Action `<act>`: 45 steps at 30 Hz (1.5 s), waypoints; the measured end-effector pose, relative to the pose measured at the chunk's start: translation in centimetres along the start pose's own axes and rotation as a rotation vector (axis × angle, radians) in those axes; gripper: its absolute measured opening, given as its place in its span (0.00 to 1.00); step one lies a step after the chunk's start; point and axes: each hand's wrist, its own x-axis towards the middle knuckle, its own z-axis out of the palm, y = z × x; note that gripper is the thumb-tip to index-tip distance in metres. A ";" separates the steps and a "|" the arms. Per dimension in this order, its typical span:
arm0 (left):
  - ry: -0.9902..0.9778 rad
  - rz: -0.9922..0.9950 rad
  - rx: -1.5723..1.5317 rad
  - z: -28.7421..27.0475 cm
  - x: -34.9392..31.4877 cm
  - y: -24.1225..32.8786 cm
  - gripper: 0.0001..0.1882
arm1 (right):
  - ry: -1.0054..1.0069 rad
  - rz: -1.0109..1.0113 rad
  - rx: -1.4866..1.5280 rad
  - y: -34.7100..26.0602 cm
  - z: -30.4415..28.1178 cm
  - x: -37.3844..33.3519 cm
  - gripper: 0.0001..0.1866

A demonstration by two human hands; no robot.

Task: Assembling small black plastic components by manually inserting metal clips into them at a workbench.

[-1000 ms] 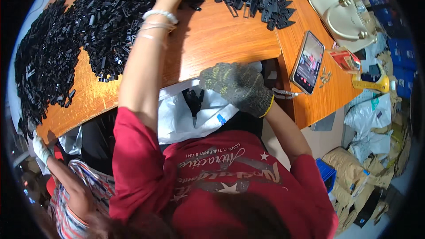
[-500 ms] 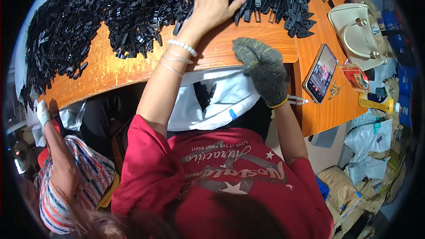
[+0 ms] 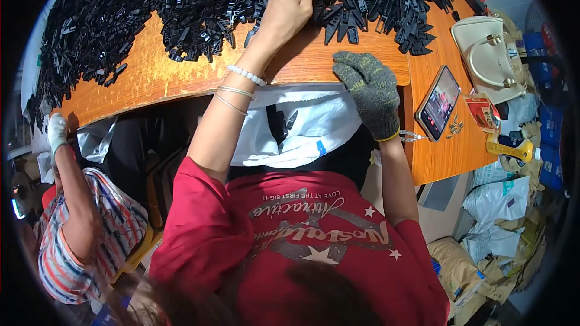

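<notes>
My bare left hand, with a white bead bracelet and thin bangles at the wrist, is over the near edge of a large heap of black plastic clips. Its fingers stretch to the right, loosely bent against the clips; their tips are partly hidden. My right hand wears a dark grey knitted glove and rests at the table's front edge, fingers loosely extended, with nothing visible in it. Below the edge, a white cloth spreads across my lap, with a few black pieces in its fold.
On the wooden table, a phone with a lit screen lies right of my glove. Beyond are a red packet, a cream handbag and a yellow tape roll. A co-worker's gloved hand touches the table's left end.
My left hand has turned, its spread fingers now drawn together and pointing right. My gloved right hand has shifted slightly right, and its fingers have straightened. The co-worker's arm has moved a little.
</notes>
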 end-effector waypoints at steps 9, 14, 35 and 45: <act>0.217 -0.381 -0.769 -1.0 -1.5 0.6 0.14 | 0.055 0.102 0.074 -0.4 0.1 0.6 0.17; 0.304 -0.660 -1.436 -2.4 -2.8 3.7 0.17 | 0.235 0.896 1.014 -2.6 0.3 3.2 0.13; -0.068 -0.403 0.487 -7.2 -7.9 3.6 0.12 | 0.032 1.068 1.136 -3.2 -1.1 4.3 0.18; -0.019 -0.524 -0.129 -6.1 -7.7 4.3 0.06 | -0.053 1.037 0.845 -3.0 -1.7 3.3 0.12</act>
